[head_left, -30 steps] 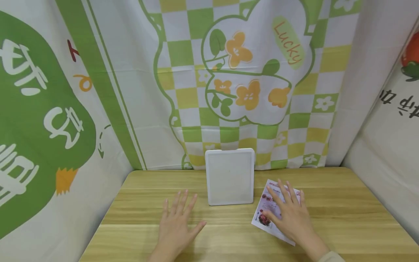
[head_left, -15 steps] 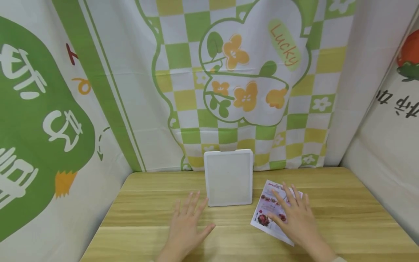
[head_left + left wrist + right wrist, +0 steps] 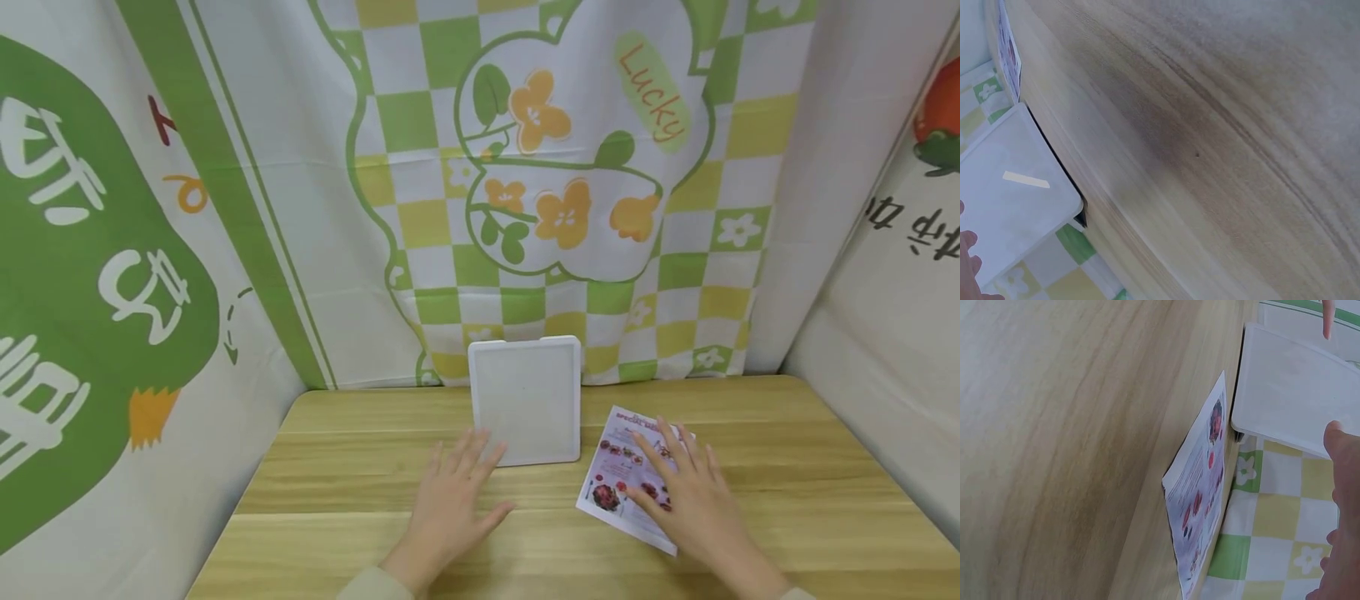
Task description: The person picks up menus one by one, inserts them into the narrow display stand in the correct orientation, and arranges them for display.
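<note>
On the wooden counter (image 3: 360,500), the left hand (image 3: 453,508) has slid forward and to the right over the last second, so that its straight, spread fingertips now reach the lower left corner of the white board (image 3: 525,400); a second ago it lay flat well short of that board. That shift suggests the left hand is about to take hold of the board, though it grips nothing yet. The right hand (image 3: 693,504) has barely moved and rests flat with fingers straight and spread on the leaflet (image 3: 618,475), pressing it to the counter without pinching it. The white board is a plain, rounded-cornered square panel with a slightly raised rim, standing upright at the back of the counter, leaning against the green and yellow checked cloth (image 3: 675,208) with orange flowers behind it; the left wrist view shows a small strip of pale tape on its face. The leaflet lies just to the right of the board, tilted, printed with red headings and small pictures of food.
</note>
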The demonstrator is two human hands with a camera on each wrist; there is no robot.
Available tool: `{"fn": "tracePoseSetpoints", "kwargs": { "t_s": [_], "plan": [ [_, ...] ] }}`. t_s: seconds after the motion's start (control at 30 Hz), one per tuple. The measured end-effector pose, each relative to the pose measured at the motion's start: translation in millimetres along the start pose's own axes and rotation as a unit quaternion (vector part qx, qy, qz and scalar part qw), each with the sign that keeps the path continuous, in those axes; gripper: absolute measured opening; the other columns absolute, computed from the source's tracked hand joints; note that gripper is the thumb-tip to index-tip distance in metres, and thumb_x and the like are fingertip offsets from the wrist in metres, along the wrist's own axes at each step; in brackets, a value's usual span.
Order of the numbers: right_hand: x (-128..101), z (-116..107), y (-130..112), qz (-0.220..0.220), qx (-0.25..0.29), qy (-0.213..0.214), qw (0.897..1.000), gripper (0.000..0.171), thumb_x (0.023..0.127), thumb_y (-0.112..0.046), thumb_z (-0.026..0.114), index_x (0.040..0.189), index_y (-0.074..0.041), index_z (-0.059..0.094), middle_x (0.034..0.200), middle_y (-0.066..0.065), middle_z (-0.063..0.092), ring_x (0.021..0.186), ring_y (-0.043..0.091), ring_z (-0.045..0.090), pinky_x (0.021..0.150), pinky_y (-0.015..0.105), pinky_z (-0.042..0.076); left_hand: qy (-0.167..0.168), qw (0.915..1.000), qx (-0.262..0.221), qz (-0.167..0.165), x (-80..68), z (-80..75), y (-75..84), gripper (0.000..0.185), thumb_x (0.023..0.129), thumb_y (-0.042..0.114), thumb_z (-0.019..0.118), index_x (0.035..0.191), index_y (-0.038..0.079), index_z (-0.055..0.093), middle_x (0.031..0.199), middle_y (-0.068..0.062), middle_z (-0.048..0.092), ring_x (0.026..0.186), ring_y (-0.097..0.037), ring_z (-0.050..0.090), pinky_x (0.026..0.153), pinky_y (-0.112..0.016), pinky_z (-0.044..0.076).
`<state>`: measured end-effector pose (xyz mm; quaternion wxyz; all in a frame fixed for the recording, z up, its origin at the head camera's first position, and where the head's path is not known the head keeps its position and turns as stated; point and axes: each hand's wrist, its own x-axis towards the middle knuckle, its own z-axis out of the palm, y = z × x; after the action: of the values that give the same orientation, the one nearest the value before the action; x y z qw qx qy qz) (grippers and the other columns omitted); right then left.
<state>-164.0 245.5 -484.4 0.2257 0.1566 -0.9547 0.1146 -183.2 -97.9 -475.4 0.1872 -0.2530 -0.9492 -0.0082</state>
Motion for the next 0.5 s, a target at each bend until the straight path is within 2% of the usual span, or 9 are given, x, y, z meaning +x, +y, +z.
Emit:
{"fn": "tracePoseSetpoints", "kwargs": {
  "t_s": [0.13,0.27,0.5],
  "plan": [
    [-4.3,-1.9,3.2,0.004,0.001,-0.006,1.000,0.076,0.091,-0.052,0.065,0.155,-0.025,0.034,0.164,0.010,0.017,0.148,0.037,0.013,0.118,0.046,-0.008,-0.014,0.9997,0.003,0.017,6.6,4.3,3.6,0.073,0.091,0.064,0.055,0.151,0.025,0.041,0.158,-0.004,0.035,0.146,-0.026,0.028,0.112,-0.057,0.029],
    [-9.4,-3.6,4.9,0.012,0.016,-0.019,1.000,0.075,0.093,-0.050,0.064,0.155,-0.023,0.034,0.164,0.011,0.015,0.149,0.035,0.009,0.118,0.042,-0.010,-0.003,0.9992,-0.006,0.039,10.9,8.5,5.6,0.072,0.091,0.063,0.056,0.151,0.025,0.041,0.157,-0.005,0.037,0.144,-0.027,0.032,0.111,-0.057,0.032],
    [-13.5,-6.0,6.5,0.022,0.027,-0.026,0.999,0.073,0.092,-0.048,0.066,0.152,-0.018,0.038,0.162,0.015,0.020,0.148,0.037,0.013,0.119,0.052,0.000,0.005,0.9969,-0.034,0.071,18.6,19.6,8.7,0.070,0.092,0.059,0.058,0.151,0.024,0.042,0.156,-0.004,0.038,0.141,-0.028,0.036,0.109,-0.056,0.035]
  ]
}}
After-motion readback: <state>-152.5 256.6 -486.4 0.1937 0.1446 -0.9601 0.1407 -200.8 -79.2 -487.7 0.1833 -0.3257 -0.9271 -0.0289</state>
